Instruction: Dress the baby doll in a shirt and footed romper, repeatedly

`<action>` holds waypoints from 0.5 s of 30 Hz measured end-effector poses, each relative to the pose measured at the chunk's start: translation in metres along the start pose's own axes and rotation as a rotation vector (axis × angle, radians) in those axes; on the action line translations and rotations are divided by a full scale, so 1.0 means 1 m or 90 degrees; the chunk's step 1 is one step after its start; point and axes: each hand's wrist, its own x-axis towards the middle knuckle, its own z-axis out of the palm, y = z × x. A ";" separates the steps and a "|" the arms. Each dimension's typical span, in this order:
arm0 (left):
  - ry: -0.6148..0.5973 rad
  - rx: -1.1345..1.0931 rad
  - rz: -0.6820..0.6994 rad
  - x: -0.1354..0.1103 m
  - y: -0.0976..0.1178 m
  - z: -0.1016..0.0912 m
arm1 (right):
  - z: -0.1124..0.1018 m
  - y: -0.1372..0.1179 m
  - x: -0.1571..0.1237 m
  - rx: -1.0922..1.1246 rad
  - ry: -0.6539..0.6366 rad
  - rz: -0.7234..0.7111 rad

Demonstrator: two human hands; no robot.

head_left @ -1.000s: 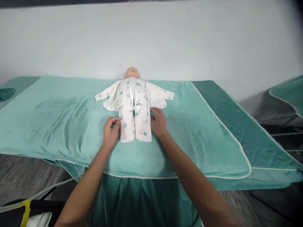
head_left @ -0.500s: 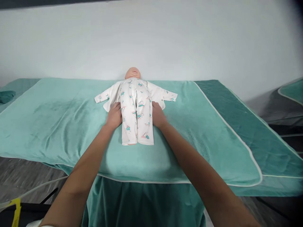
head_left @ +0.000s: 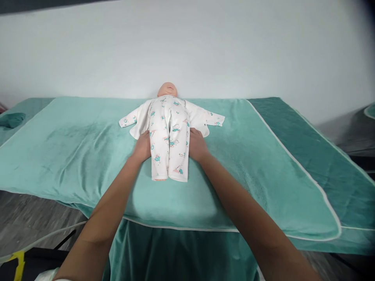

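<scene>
A baby doll (head_left: 169, 128) lies on its back on a light teal towel (head_left: 73, 148), head (head_left: 167, 89) toward the wall. It wears a white top with spread sleeves and white printed trousers. My left hand (head_left: 142, 146) presses against the doll's left side at hip height, fingers curled in against the trousers. My right hand (head_left: 197, 145) does the same on the other side. Both hands clasp the doll between them; their fingertips are hidden by the cloth.
The towel covers a table draped in darker teal cloth (head_left: 307, 132), which stands against a white wall. A folded teal cloth (head_left: 11, 119) lies at the far left. A yellow strap (head_left: 17, 265) and the grey floor show at the lower left.
Both hands moved up from beside the doll's lower legs to its hips and closed in against its sides. The camera view shifted slightly.
</scene>
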 end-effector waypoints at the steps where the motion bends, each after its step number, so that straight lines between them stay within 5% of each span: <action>1: 0.003 0.002 -0.006 0.000 0.000 0.000 | -0.001 -0.001 0.001 -0.006 0.011 -0.003; 15: 0.021 0.027 -0.130 0.001 0.010 -0.005 | -0.012 -0.008 -0.009 -0.057 0.065 0.006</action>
